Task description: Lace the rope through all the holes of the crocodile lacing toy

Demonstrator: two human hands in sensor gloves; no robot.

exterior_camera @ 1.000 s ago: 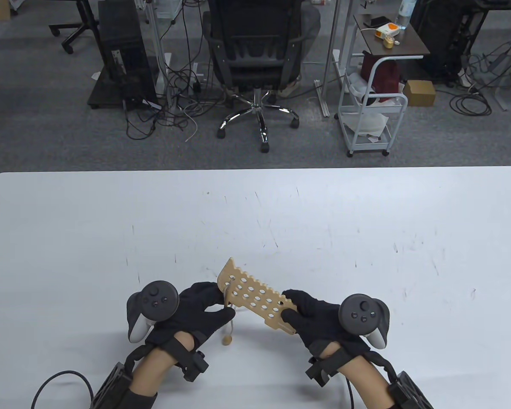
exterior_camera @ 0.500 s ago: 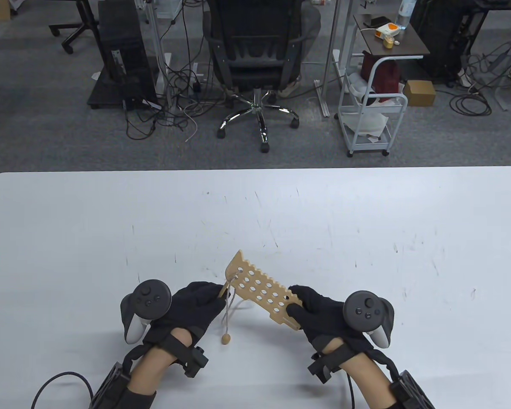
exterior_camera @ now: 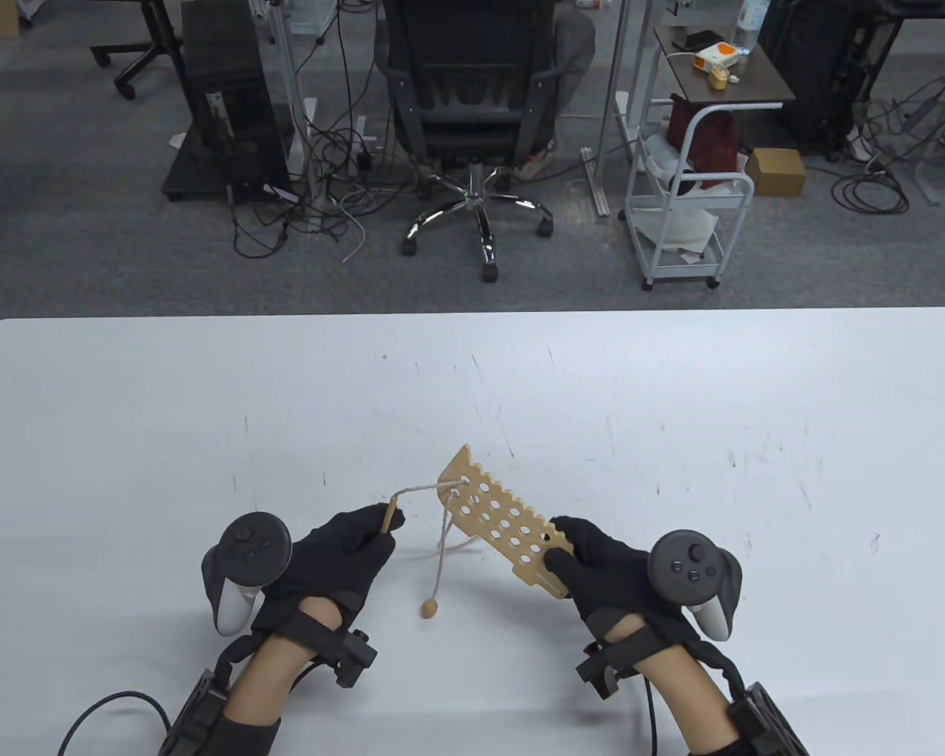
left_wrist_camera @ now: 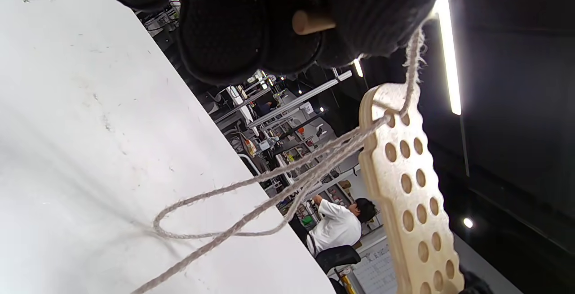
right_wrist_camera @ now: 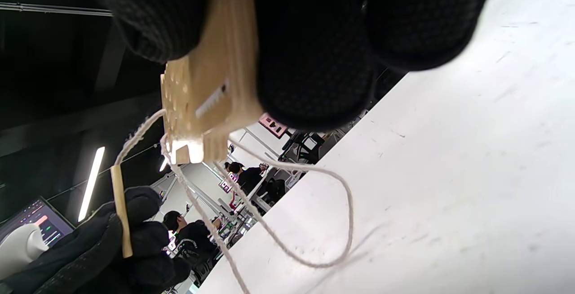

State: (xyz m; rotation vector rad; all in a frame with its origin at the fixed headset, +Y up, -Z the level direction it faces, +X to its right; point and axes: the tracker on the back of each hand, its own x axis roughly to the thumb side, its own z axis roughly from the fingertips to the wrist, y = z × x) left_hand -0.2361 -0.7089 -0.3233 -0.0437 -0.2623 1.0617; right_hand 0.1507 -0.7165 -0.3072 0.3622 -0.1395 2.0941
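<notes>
The wooden crocodile board (exterior_camera: 502, 524) with rows of holes is held tilted above the white table (exterior_camera: 677, 441). My right hand (exterior_camera: 591, 563) grips its near right end. My left hand (exterior_camera: 354, 543) pinches the wooden needle (exterior_camera: 391, 516) to the left of the board. The rope (exterior_camera: 421, 488) runs taut from the needle to a hole at the board's far end, and another stretch (exterior_camera: 443, 551) hangs down to a wooden bead (exterior_camera: 430, 607) lying on the table. The left wrist view shows the needle's end (left_wrist_camera: 310, 22) between my fingers and the board (left_wrist_camera: 411, 195). The right wrist view shows the board (right_wrist_camera: 211, 78) in my fingers.
A slack loop of rope (right_wrist_camera: 323, 222) lies on the table under the board. Beyond the table's far edge stand an office chair (exterior_camera: 472, 94), a white cart (exterior_camera: 689, 205) and a dark computer tower (exterior_camera: 224, 94) on the floor.
My left hand has pulled the needle out to the left, drawing rope taut through the end hole. My right hand has moved the board right and away. The bead stays on the table.
</notes>
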